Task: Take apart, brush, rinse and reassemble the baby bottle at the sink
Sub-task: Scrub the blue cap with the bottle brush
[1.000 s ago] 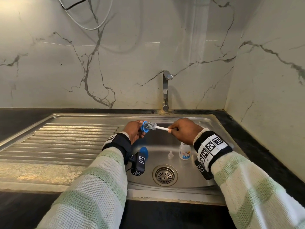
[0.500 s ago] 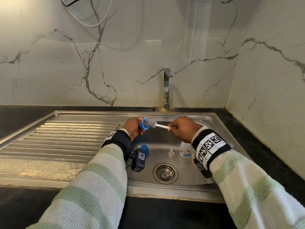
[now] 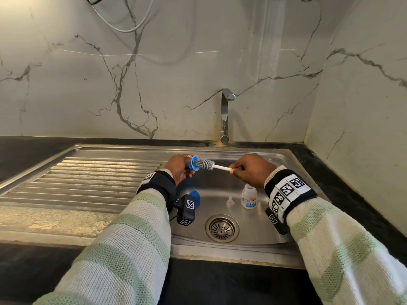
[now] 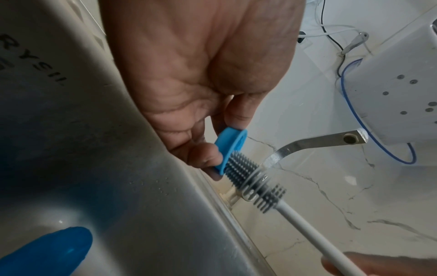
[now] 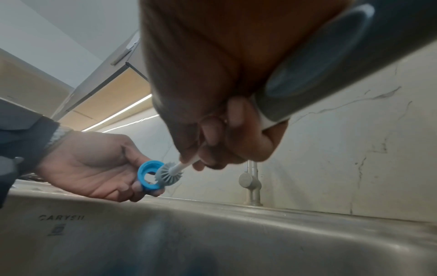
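Ring [image 3: 193,165]: blue. Brush [image 3: 206,164]: grey bristles, white handle. Cap [image 3: 196,198]: blue. Sink [image 3: 105,172]: steel. Surface [image 3: 363,194]: black. Wall [image 3: 176,73]: white, grey-veined. Sleeves [image 3: 123,249]: cream, green-striped.

Marble-look wall [image 3: 176,84]; white cable [image 3: 123,25]; black countertop [image 3: 220,282]

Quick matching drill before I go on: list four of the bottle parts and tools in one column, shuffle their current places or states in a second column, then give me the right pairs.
Things:
1. blue collar ring
2. brush
3. bottle body
4. clear teat

Places or states:
A. standing upright on the sink floor, near the right wrist
B. held by its white handle in the right hand
C. pinched in the fingers of the left hand
D. alone on the sink floor, between the drain and the bottle

Pairs: 1-C, 2-B, 3-A, 4-D
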The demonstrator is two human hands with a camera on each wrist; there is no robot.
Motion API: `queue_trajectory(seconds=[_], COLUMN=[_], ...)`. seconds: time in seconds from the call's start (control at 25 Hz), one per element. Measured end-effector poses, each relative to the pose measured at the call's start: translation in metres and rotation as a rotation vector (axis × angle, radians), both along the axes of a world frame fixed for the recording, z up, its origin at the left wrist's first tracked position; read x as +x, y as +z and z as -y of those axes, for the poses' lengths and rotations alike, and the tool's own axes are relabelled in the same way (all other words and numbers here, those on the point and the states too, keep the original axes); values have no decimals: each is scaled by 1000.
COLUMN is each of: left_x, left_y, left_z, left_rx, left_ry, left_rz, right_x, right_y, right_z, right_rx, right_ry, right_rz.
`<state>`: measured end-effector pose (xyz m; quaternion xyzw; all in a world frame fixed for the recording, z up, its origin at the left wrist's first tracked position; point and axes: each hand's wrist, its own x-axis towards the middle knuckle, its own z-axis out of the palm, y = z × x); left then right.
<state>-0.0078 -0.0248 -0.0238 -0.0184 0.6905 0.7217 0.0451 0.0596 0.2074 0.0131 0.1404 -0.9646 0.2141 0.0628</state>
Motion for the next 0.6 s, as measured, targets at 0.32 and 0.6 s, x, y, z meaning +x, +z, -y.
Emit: queue_trajectory(seconds=[0.32, 0.6], left_x=[0, 4], left_y=[2, 3], left_z=[7, 3], left_rx=[64, 110], left_ry=[59, 33], left_rz=[18, 104], right_x=[4, 2], right_y=[-1, 1], right_z=[4, -1], right_rx=[-100, -71], right_ry=[83, -89], right_rz=[87, -88])
